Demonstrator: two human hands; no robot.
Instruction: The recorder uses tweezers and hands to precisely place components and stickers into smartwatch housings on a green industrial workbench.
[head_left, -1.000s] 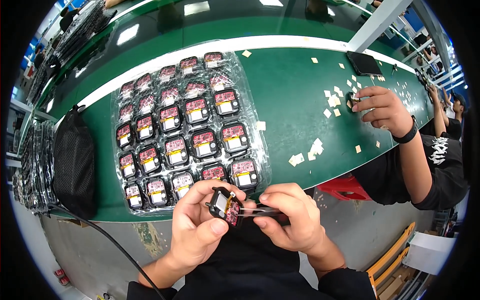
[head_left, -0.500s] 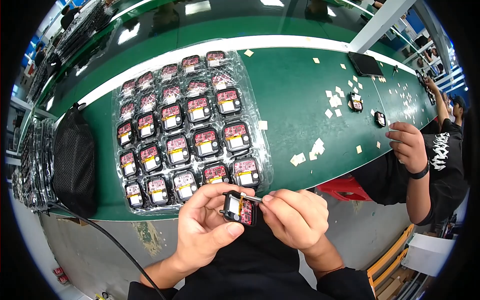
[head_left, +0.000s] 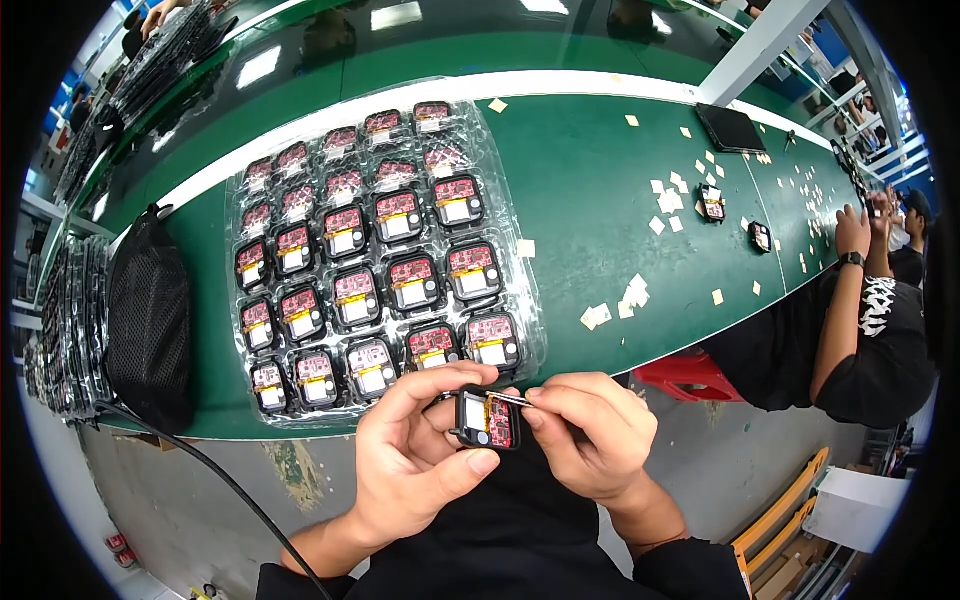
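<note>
My left hand (head_left: 415, 455) grips a small black square device housing (head_left: 490, 418) by its edges, fingers behind it and thumb at the lower side. Its open face shows a red circuit board, a white rectangular block and yellow tape. In my right hand (head_left: 597, 432) is a pair of thin metal tweezers (head_left: 512, 399), pinched between thumb and fingers, with the tips at the upper part of the housing by the yellow tape. Whether the tips grip anything is too small to see. Just beyond my hands lies a clear plastic tray (head_left: 528, 310) filled with similar housings (head_left: 473, 272).
Small pale paper squares (head_left: 635, 292) are scattered over the green table (head_left: 570, 190). Two loose housings (head_left: 711, 203) and a dark flat screen (head_left: 730, 128) lie further right. A black mesh bag (head_left: 150, 320) stands left of the tray. A co-worker (head_left: 860, 340) sits at the right, near a red stool (head_left: 690, 378).
The housing has shifted slightly right and turned in my left hand. The tweezers stay at its upper part. The co-worker's arm has swung away from the near table edge toward the far right.
</note>
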